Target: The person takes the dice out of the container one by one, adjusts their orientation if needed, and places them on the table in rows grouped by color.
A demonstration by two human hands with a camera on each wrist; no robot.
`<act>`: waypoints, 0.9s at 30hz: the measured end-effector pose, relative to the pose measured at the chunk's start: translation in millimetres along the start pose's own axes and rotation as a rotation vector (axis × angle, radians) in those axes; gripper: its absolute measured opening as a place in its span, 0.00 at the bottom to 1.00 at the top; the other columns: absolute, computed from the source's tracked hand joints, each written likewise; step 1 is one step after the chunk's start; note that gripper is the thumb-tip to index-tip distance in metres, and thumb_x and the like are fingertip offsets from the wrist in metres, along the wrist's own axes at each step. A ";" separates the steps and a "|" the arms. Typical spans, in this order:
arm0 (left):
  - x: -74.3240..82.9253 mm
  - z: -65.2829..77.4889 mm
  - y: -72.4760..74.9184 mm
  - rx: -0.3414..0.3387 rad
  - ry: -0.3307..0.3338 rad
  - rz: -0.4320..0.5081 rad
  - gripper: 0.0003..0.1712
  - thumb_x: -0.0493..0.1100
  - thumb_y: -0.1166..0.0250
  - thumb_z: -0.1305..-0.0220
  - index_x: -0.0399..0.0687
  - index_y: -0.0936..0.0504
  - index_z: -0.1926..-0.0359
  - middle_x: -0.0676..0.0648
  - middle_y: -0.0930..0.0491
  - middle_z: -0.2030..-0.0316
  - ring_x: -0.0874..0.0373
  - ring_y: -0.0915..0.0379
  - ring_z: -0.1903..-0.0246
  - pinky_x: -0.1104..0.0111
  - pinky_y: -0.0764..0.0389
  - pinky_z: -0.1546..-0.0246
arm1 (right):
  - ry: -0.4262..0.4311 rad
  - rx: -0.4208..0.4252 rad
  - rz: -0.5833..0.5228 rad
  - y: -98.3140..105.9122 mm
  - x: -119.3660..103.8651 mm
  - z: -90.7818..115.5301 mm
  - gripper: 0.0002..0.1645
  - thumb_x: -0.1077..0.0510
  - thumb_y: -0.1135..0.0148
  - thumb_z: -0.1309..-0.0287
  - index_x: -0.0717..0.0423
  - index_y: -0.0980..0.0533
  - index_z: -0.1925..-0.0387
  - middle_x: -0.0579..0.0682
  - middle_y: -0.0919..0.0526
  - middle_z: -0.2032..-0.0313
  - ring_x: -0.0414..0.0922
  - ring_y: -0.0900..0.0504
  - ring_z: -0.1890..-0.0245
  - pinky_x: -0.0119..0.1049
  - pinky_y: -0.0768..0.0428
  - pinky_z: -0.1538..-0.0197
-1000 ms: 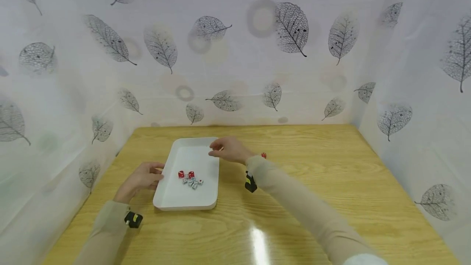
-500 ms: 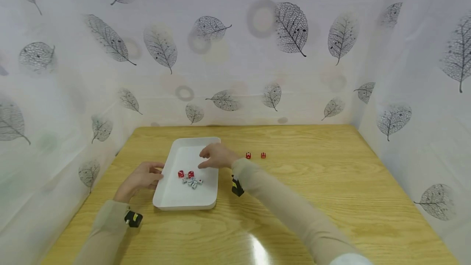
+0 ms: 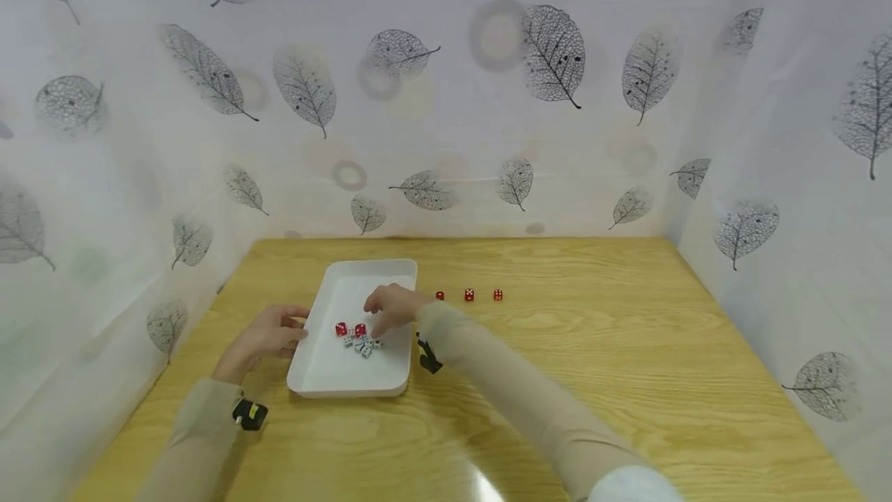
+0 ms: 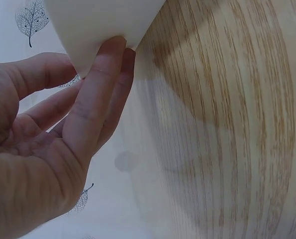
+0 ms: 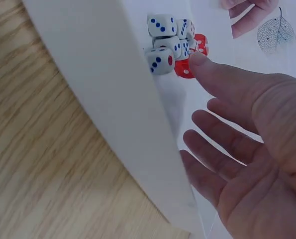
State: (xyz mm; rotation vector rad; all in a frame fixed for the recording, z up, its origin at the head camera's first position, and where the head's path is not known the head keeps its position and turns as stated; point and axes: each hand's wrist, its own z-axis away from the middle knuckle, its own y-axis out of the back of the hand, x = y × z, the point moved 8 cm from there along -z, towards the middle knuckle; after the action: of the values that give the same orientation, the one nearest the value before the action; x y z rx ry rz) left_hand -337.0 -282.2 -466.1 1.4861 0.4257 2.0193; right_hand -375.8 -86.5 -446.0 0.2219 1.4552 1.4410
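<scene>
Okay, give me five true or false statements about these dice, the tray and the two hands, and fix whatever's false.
1. The right hand is over the white tray. True.
2. The left hand is among the dice. False: the left hand touches the tray's side.
3. Three red dice lie on the wood-grain table outside the tray. True.
4. Every die in the tray is red. False: white dice lie there too.
5. The right hand's thumb is near the dice in the tray. True.

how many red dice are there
5 red cube dice: two in the white rectangular tray, three right of it on the wooden table; the right hand may hide more.
</scene>
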 end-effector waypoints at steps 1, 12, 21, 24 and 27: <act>-0.2 0.6 -0.1 0.000 0.002 0.001 0.27 0.33 0.44 0.32 0.30 0.35 0.34 0.31 0.25 0.50 0.51 0.19 0.61 0.59 0.14 0.64 | -0.004 -0.011 0.006 -2.1 -1.7 -1.8 0.31 0.52 0.28 0.45 0.51 0.24 0.39 0.47 0.20 0.44 0.41 0.23 0.44 0.33 0.25 0.40; 1.6 3.5 0.3 0.004 -0.004 0.001 0.27 0.33 0.44 0.32 0.29 0.35 0.34 0.29 0.26 0.48 0.51 0.19 0.60 0.58 0.14 0.63 | -0.076 -0.027 0.038 -14.4 -7.0 -13.2 0.22 0.59 0.34 0.41 0.47 0.20 0.44 0.43 0.19 0.51 0.39 0.23 0.51 0.33 0.23 0.45; 1.4 2.4 -1.9 0.001 0.001 0.010 0.27 0.33 0.44 0.32 0.30 0.35 0.33 0.30 0.26 0.48 0.51 0.19 0.60 0.59 0.14 0.63 | -0.016 -0.027 0.167 -16.4 -17.6 -13.1 0.21 0.57 0.29 0.44 0.50 0.19 0.47 0.43 0.18 0.52 0.38 0.23 0.54 0.30 0.24 0.46; 2.0 3.2 -2.8 -0.003 0.004 0.009 0.27 0.33 0.44 0.31 0.30 0.35 0.34 0.30 0.26 0.48 0.51 0.19 0.60 0.59 0.14 0.63 | 0.000 -0.026 0.186 -18.9 -19.8 -15.3 0.21 0.54 0.27 0.46 0.48 0.18 0.49 0.41 0.18 0.54 0.37 0.23 0.53 0.29 0.24 0.45; 1.2 3.2 -2.6 0.001 0.013 0.013 0.26 0.33 0.44 0.31 0.31 0.34 0.34 0.30 0.26 0.48 0.51 0.20 0.59 0.59 0.14 0.62 | 0.015 -0.022 0.194 -21.6 -20.0 -18.9 0.20 0.54 0.27 0.47 0.46 0.17 0.50 0.40 0.18 0.55 0.36 0.23 0.54 0.29 0.24 0.46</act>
State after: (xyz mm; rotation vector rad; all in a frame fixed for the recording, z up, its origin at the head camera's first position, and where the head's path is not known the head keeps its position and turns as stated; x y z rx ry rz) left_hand -333.6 -279.7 -465.7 1.4805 0.4237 2.0400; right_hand -369.7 -118.7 -458.2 0.3467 1.4613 1.6164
